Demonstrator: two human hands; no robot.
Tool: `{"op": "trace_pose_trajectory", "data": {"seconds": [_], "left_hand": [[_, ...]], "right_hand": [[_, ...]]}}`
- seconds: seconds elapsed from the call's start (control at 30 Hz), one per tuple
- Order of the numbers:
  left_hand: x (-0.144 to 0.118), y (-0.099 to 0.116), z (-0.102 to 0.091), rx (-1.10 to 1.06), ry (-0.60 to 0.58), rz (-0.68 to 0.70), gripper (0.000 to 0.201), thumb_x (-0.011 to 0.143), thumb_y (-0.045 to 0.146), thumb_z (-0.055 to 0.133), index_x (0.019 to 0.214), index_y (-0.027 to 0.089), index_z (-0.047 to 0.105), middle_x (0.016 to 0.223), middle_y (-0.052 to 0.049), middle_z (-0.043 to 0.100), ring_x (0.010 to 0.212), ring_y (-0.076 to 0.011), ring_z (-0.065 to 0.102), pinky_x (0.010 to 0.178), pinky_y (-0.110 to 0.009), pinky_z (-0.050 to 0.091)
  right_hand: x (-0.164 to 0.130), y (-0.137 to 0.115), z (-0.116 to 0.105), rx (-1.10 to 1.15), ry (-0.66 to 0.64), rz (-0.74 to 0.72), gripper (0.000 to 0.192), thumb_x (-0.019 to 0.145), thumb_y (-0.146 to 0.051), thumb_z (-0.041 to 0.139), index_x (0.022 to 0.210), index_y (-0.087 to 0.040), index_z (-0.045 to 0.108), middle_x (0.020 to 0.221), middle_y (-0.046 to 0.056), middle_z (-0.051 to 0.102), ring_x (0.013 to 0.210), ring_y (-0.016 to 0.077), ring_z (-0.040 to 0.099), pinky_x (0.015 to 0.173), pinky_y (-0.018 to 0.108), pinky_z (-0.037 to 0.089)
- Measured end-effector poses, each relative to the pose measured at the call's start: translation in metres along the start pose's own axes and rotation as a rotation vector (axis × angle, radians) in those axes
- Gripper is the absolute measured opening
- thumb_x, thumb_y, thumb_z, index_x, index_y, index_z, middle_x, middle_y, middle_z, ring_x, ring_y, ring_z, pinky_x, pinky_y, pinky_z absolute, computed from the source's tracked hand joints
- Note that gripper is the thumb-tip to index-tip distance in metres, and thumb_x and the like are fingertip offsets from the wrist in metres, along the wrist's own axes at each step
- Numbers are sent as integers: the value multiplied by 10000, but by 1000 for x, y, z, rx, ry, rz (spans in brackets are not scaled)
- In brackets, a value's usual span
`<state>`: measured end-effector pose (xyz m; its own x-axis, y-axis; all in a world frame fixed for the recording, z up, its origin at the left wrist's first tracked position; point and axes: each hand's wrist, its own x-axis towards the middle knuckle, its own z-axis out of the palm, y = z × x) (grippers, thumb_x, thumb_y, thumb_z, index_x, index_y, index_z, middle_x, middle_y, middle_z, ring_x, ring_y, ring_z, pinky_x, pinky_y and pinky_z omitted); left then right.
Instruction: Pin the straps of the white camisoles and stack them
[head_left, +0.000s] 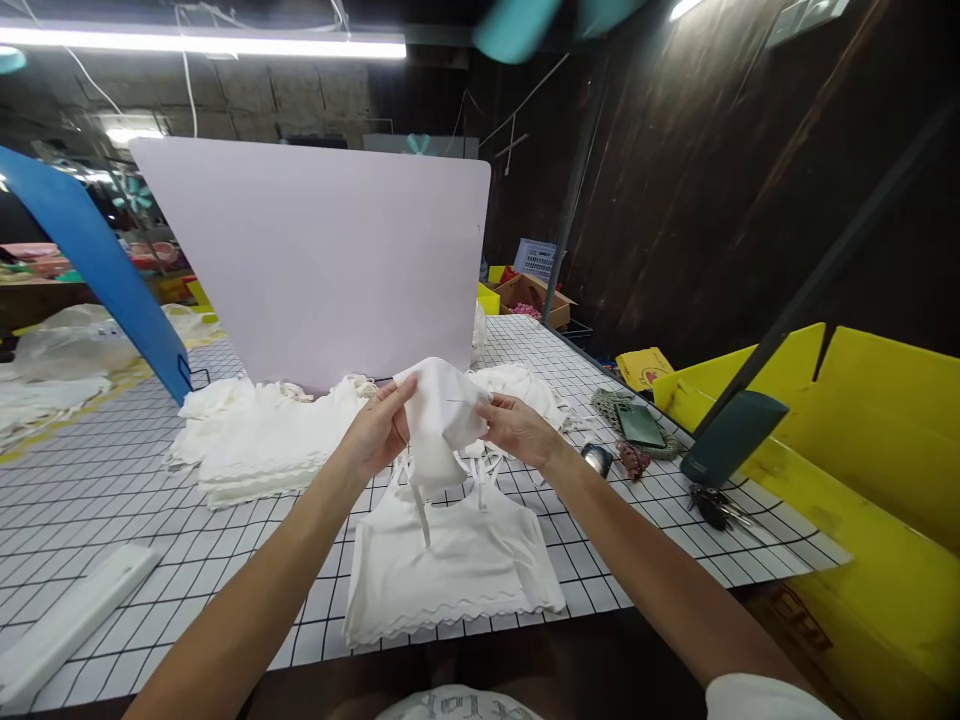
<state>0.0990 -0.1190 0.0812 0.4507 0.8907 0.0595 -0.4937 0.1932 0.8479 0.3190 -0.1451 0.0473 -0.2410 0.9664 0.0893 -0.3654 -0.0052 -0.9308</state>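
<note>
Between my hands is a white cup-shaped cloth piece, raised above the table with its lower part hanging down. My left hand pinches its left edge, thumb on top. On the opposite edge, the fingers of my right hand are closed. Below lies a white strappy top, flat, with thin straps and a wavy hem toward me. Whether the raised piece is joined to this top is hidden. A stack of similar white tops sits to the left, and more white garments lie behind my right hand.
A white upright panel stands behind the garments, a blue panel at left. A white bar-shaped object lies front left on the grid-patterned table. At right are a phone, keys, a dark green case and yellow bins.
</note>
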Motion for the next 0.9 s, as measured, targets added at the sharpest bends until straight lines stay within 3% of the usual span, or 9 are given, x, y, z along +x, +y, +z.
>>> {"op": "trace_pose_trajectory", "data": {"seconds": [0.1, 0.27, 0.4, 0.47, 0.57, 0.63, 0.77, 0.83, 0.9], "left_hand": [[-1, 7, -2, 15, 54, 37, 263, 772, 294, 840, 946, 134, 725, 804, -53, 760, 688, -164, 707, 581, -217, 544], [2, 15, -15, 38, 126, 58, 240, 720, 270, 873, 860, 139, 729, 693, -13, 709, 565, -101, 622, 532, -182, 498], [7, 15, -32, 161, 117, 55, 341, 656, 360, 906, 657, 143, 643, 546, 24, 585, 478, -75, 524, 498, -189, 460], [6, 10, -33, 224, 167, 71, 343, 650, 385, 897, 730, 146, 665, 656, -6, 650, 598, -110, 609, 615, -224, 519], [-3, -6, -18, 409, 324, 301, 413, 661, 383, 869, 975, 178, 696, 985, -53, 720, 925, -177, 672, 827, -273, 528], [-11, -18, -1, 540, 310, 424, 421, 634, 349, 872, 981, 189, 695, 1022, -47, 715, 979, -197, 658, 843, -273, 513], [-16, -21, 20, 334, 232, 205, 283, 613, 334, 822, 740, 168, 631, 668, -13, 656, 685, -196, 650, 605, -260, 486], [-15, -12, 21, 166, 245, 62, 223, 661, 322, 760, 729, 171, 611, 593, -8, 624, 589, -188, 626, 536, -259, 463], [-14, -2, 20, 80, 244, -60, 175, 714, 304, 713, 754, 166, 614, 593, -21, 633, 552, -182, 619, 519, -264, 470]], "right_hand": [[0, -6, 13, 76, 5, -21, 340, 592, -304, 939, 842, -167, 755, 850, 21, 749, 792, 130, 665, 764, 234, 529], [0, -15, 24, 184, 86, -48, 317, 615, -342, 918, 822, -182, 739, 756, -11, 720, 683, 115, 630, 635, 213, 502], [8, -22, 30, 221, 161, -141, 340, 573, -334, 933, 803, -198, 723, 751, -35, 701, 720, 110, 626, 673, 202, 508], [12, -24, 38, 205, 160, -166, 352, 547, -331, 937, 791, -200, 721, 760, -36, 695, 734, 110, 622, 697, 206, 510], [14, -23, 58, 61, 139, -202, 335, 597, -398, 898, 801, -197, 724, 755, -26, 672, 716, 117, 607, 705, 239, 505], [14, -19, 72, -136, 96, -235, 324, 697, -478, 817, 783, -186, 707, 712, -18, 634, 681, 127, 586, 690, 268, 497], [9, -16, 78, -622, 28, -458, 363, 888, -512, 600, 729, -189, 642, 756, 26, 631, 770, 181, 609, 775, 338, 502], [6, -18, 68, -823, 157, -643, 271, 875, -464, 629, 862, -195, 663, 938, 72, 669, 945, 228, 622, 902, 386, 487], [6, -19, 55, -908, 303, -698, 380, 794, -429, 727, 1083, -200, 636, 1109, 106, 650, 1085, 262, 593, 974, 417, 461]]}}
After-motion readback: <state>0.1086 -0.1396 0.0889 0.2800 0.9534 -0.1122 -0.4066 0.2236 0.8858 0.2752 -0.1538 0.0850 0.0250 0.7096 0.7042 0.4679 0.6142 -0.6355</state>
